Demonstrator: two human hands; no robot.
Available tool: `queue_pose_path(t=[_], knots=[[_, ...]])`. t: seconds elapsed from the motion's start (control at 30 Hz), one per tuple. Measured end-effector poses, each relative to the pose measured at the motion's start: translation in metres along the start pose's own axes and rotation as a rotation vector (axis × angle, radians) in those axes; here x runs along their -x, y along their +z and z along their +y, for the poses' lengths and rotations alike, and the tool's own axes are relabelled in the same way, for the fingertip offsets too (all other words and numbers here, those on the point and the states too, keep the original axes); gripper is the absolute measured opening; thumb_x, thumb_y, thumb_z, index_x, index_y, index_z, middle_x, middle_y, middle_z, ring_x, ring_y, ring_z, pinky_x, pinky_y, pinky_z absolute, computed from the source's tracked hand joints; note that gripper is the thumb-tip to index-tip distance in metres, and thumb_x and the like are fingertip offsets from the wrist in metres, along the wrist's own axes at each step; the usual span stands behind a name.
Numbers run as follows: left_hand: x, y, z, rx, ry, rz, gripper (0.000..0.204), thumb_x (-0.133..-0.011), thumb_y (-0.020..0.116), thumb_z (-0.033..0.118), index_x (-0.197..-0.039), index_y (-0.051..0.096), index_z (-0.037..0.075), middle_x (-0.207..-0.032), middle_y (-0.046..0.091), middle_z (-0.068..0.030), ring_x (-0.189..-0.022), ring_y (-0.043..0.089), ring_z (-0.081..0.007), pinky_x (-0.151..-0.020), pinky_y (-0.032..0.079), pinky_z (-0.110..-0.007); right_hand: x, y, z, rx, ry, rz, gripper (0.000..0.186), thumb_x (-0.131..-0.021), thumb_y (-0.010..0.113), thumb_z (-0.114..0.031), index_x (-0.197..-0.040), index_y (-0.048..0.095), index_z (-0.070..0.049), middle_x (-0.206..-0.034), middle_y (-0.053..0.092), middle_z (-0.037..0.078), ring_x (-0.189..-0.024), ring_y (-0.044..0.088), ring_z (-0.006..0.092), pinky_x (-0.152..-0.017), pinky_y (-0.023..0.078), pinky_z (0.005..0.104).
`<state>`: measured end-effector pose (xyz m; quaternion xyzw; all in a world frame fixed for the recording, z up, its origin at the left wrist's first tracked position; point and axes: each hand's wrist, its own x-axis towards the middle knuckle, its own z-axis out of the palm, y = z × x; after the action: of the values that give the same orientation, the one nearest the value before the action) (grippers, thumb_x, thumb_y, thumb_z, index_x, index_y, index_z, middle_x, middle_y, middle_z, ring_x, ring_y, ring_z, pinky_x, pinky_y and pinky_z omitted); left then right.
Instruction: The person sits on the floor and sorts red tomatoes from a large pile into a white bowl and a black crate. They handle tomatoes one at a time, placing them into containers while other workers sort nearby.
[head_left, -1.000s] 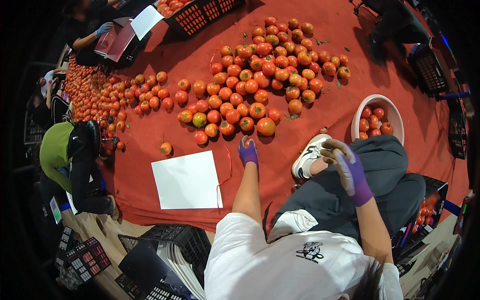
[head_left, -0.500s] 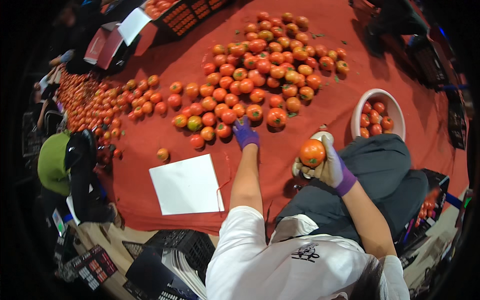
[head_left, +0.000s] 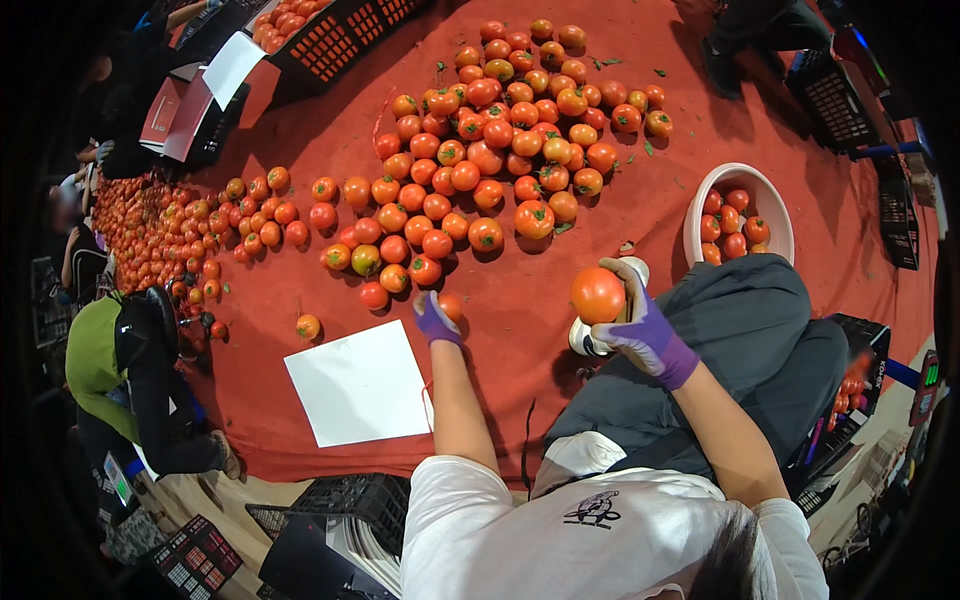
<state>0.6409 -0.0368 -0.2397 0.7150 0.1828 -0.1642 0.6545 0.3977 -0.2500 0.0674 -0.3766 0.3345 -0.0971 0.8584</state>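
Observation:
My left hand point(head_left: 437, 318), in a purple glove, is closed around a tomato point(head_left: 452, 306) just in front of the pile; part of that fruit shows past the fingers. A large orange-red tomato point(head_left: 597, 296) is gripped in my right hand point(head_left: 645, 335), above my shoe. That hand wears a purple glove with a pale palm. Loose tomatoes point(head_left: 487, 158), some with green stems, lie in a wide heap on the red cloth point(head_left: 330, 260) beyond my hands. At my right knee stands a pale pink bowl point(head_left: 693, 225) with several red tomatoes in it.
A white board point(head_left: 360, 385) lies left of my left forearm. More tomatoes point(head_left: 150, 225) spread to the far left, near a person in a green top point(head_left: 95, 350). Black crates stand at the back point(head_left: 345, 45), the right point(head_left: 835, 95) and behind me point(head_left: 365, 500).
My left hand has drawn back from the pile toward me, taking a tomato along. In my right hand the tomato has turned, its stem end no longer facing up. The view has shifted slightly.

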Motion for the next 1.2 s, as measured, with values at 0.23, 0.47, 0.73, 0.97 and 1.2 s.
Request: queue_pose_path(t=[0.23, 0.47, 0.73, 0.97, 1.2], knots=[[-0.040, 0.054, 0.052, -1.007, 0.301, -0.306, 0.091, -0.069, 0.081, 0.028, -0.143, 0.034, 0.004, -0.137, 0.048, -0.0237, -0.126, 0.047, -0.0410, -0.104, 0.041, -0.044, 0.007, 0.006, -0.007, -0.295, -0.059, -0.040, 0.088, -0.067, 0.076, 0.006, -0.139, 0.032, -0.017, -0.137, 0.041, 0.010, -0.102, 0.063, 0.0257, -0.077, 0.053, 0.0280], [-0.046, 0.028, 0.022, -0.304, 0.249, -0.396, 0.039, -0.088, 0.064, 0.033, -0.113, 0.065, 0.005, -0.108, 0.061, -0.0115, -0.096, 0.057, -0.0236, -0.078, 0.051, -0.038, 0.065, -0.026, -0.041, -0.450, -0.103, -0.200, 0.068, -0.081, 0.073, -0.026, -0.138, 0.035, -0.023, -0.127, 0.055, 0.017, -0.099, 0.067, 0.0292, -0.065, 0.053, 0.0231], [0.296, 0.143, 0.147, -0.003, 0.117, -1.129, 0.027, -0.092, 0.051, 0.035, -0.102, 0.056, 0.011, -0.095, 0.055, -0.0035, -0.081, 0.054, -0.0174, -0.068, 0.050, -0.033, 0.223, -0.129, -0.047, -1.027, -0.458, -0.439, 0.082, -0.089, 0.045, -0.067, -0.131, 0.045, 0.004, -0.117, 0.056, 0.029, -0.088, 0.066, 0.0383, -0.058, 0.060, 0.0338], [0.487, 0.214, 0.173, -0.144, 0.298, -1.583, 0.036, -0.091, 0.052, 0.040, -0.109, 0.057, 0.009, -0.104, 0.057, -0.0087, -0.084, 0.057, -0.0224, -0.072, 0.051, -0.037, 0.450, -0.239, 0.060, -1.208, -1.299, 0.684, 0.065, -0.086, 0.059, -0.058, -0.122, 0.051, -0.004, -0.112, 0.053, 0.022, -0.093, 0.057, 0.0299, -0.061, 0.056, 0.0219], [0.588, 0.227, 0.182, -0.242, 0.518, -1.683, 0.045, -0.090, 0.054, 0.044, -0.116, 0.057, 0.007, -0.113, 0.060, -0.0139, -0.087, 0.061, -0.0274, -0.075, 0.053, -0.041, 0.743, -0.415, 0.216, -0.368, -1.597, 2.099, 0.046, -0.090, 0.064, -0.033, -0.123, 0.048, -0.005, -0.110, 0.059, 0.013, -0.102, 0.058, 0.0246, -0.090, 0.051, 0.0380]])
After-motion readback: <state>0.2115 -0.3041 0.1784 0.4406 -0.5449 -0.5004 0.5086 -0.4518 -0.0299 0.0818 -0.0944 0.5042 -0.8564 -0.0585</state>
